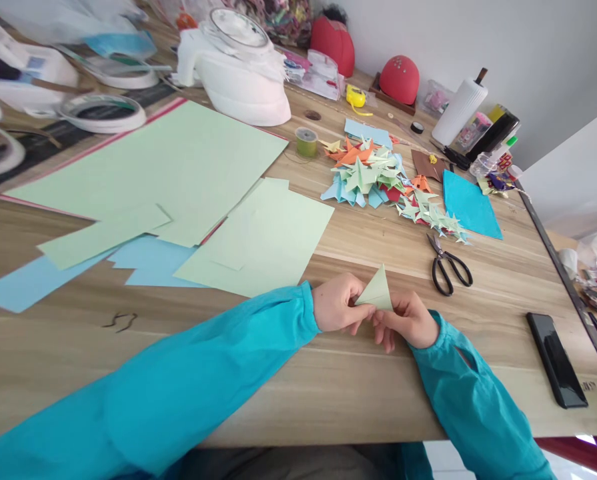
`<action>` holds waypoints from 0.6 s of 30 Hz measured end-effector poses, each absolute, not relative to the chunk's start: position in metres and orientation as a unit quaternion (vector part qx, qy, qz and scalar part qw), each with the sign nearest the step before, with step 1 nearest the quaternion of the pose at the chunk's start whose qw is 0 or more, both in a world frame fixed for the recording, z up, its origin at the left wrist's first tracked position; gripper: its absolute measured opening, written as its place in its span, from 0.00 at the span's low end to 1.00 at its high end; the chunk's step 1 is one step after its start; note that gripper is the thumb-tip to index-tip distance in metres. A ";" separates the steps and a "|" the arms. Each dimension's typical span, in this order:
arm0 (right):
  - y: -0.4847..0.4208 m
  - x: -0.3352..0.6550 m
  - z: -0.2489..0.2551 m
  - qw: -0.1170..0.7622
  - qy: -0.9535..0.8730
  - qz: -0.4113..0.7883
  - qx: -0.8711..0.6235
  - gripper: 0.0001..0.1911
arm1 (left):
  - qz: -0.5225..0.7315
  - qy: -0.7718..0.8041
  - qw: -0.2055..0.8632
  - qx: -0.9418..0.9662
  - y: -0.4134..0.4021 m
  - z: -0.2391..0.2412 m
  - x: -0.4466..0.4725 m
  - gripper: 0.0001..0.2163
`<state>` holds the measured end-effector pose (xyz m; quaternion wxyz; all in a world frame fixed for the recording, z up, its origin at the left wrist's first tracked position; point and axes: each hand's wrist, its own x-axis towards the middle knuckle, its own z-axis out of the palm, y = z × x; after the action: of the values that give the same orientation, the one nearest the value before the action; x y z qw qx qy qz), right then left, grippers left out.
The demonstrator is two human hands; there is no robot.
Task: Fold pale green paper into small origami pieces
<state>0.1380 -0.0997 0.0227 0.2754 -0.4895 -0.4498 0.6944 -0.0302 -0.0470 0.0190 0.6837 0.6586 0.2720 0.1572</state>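
The folded paper [377, 291] is pale green, of the same tint as the large sheet [178, 160], along whose border some red shows, while the strip [43, 283] is light blue and the sleeves [218, 360] are plain turquoise. The table [258, 393] has a light brown wood grain with darker streaks, and the paper pile [361, 175] mixes pale green, light blue, orange and red. The phone [557, 360] is black, and the wrappers [501, 181] seem purple, though they appear too small for certainty.
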 end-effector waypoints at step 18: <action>-0.099 0.145 0.022 0.311 -0.421 0.690 -0.500 0.09 | 0.207 0.268 0.763 0.550 -0.037 0.020 -0.033 0.09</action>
<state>0.1449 -0.0995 0.0223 0.3113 -0.4998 -0.4210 0.6900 -0.0328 -0.0368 0.0196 0.7632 0.5501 0.2685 0.2069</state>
